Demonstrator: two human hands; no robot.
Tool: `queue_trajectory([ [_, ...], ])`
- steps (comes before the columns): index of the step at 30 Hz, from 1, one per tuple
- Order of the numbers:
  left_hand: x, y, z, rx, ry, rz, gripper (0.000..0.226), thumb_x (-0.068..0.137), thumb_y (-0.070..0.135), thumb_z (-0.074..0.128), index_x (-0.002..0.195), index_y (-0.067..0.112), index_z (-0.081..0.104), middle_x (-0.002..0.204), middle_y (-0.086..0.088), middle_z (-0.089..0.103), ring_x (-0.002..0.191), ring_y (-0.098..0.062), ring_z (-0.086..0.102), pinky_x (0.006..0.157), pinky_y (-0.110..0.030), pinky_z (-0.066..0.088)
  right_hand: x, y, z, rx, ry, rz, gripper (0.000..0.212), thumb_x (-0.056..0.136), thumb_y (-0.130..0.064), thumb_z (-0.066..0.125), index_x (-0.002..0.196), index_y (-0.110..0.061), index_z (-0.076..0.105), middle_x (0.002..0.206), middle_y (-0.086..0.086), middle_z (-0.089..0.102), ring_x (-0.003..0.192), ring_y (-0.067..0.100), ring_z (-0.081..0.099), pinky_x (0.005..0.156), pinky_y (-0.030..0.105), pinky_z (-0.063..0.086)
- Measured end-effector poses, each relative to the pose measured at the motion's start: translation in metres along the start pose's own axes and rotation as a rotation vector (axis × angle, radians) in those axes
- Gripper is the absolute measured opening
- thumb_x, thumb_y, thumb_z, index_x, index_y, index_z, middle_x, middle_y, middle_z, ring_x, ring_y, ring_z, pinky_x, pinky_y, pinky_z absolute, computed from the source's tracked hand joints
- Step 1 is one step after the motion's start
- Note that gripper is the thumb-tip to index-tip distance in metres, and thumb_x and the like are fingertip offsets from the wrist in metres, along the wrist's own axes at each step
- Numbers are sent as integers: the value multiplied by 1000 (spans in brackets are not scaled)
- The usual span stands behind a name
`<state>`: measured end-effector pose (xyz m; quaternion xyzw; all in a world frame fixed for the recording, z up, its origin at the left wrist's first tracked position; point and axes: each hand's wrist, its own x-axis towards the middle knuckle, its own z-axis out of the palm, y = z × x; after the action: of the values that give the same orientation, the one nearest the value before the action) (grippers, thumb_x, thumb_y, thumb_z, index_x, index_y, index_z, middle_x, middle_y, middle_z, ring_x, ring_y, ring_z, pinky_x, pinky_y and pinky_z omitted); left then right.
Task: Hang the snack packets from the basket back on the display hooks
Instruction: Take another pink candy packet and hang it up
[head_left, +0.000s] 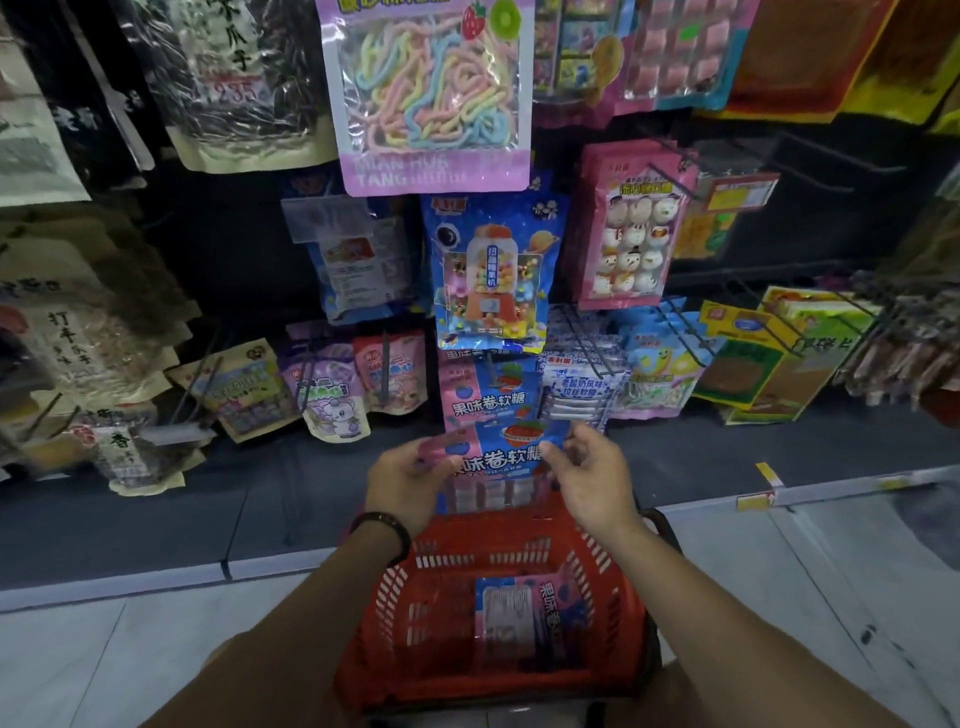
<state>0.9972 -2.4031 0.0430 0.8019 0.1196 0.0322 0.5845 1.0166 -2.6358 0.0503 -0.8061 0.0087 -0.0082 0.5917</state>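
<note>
A pink-and-blue snack packet (496, 460) is held upright between both hands above the red basket (613, 597). My left hand (410, 480) grips its left edge and my right hand (584, 473) pinches its upper right corner. Its top sits just below a matching packet (488, 397) that hangs on a display hook. One more packet of the same kind (524, 618) lies flat inside the basket, back side up.
The black display wall is crowded with hanging packets: a blue candy-machine bag (493, 270), a pink snowman bag (631, 228), white-blue packets (579, 384) on a wire hook to the right. A low grey shelf ledge (260, 525) runs in front, with white floor tiles (156, 660) below.
</note>
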Motion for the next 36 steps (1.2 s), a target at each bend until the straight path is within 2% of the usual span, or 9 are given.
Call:
queue_trajectory([
  [3,25,-14,14,-98,-24,-67,30,91,8,77,89,38,82,95,0,79,102,-31,74,91,-52,61,19,11,8,28,6,2,27,104,-17,67,92,-41,63,88,-5,73,91,20,75,86,46,61],
  [6,46,-23,30,-105,13,-33,6,93,12,76,97,15,78,96,0,80,91,-8,74,83,-32,59,43,33,16,51,-6,-17,15,104,-31,66,96,-43,67,91,-6,75,96,21,76,92,53,61],
  [9,68,-32,44,-132,17,-15,9,96,15,73,99,6,73,98,0,80,88,1,71,83,-18,53,68,58,23,65,-36,1,9,102,-48,62,95,-44,67,100,-8,76,102,20,76,97,57,59],
  [17,115,-63,59,-84,-50,-104,17,101,40,63,100,28,75,103,10,77,105,-12,70,97,-45,56,119,97,40,115,-19,147,13,104,-38,64,96,-30,72,99,7,78,93,23,78,95,58,60],
  [20,127,-62,64,-135,-20,-141,14,102,41,62,101,37,75,101,17,76,105,-14,69,98,-49,57,134,95,46,139,1,161,30,104,-41,64,106,-11,71,105,21,74,93,34,75,89,60,59],
  [24,137,-55,70,-208,27,-181,12,102,41,61,101,40,73,107,10,76,101,-18,69,95,-46,58,149,95,50,158,25,162,58,91,-65,68,95,-8,64,99,26,69,91,44,72,85,65,58],
  [29,153,-50,77,-236,74,-265,9,99,44,65,97,38,73,84,8,72,81,-18,65,78,-38,57,163,97,54,176,66,173,57,88,-63,68,79,-10,50,76,11,55,84,51,66,80,67,57],
  [32,157,-53,77,-268,110,-299,12,96,45,69,98,34,74,73,6,68,73,-16,63,71,-33,54,165,97,59,162,117,149,58,86,-66,67,79,-10,53,76,23,56,82,52,65,76,67,57],
  [36,155,-60,78,-301,130,-299,7,95,44,71,93,38,72,75,9,69,78,-16,63,82,-39,59,163,99,63,168,150,148,59,87,-63,68,82,-5,59,86,31,62,77,48,69,74,66,58],
])
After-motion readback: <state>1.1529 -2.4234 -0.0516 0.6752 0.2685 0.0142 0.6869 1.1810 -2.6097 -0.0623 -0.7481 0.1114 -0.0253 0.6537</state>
